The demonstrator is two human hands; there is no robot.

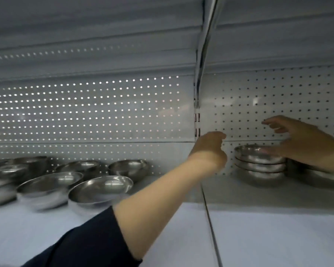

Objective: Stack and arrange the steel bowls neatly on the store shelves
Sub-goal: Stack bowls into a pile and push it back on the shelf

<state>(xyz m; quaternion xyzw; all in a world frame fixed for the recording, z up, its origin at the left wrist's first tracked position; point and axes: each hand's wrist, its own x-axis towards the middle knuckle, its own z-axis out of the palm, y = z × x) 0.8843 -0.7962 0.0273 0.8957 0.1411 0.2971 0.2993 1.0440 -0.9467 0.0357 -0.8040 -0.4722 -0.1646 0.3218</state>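
a stack (pixel 260 162) of steel bowls is seen on the right shelf (pixel 278 197), close to the pegboard (pixel 278 97); the right hand (pixel 295 139) is held just above and beside the stack, fingers spread apart and blurred, nothing gripped; whether the top bowl is touched cannot be told; the left hand (pixel 210 149) is raised left of the stack, near the upright (pixel 198 116), fingers loosely curled, nothing held; a dark sleeve (pixel 81 245) is pushed up the left forearm; loose bowls (pixel 100 187) are scattered on the left shelf (pixel 46 228), well apart from the stack.
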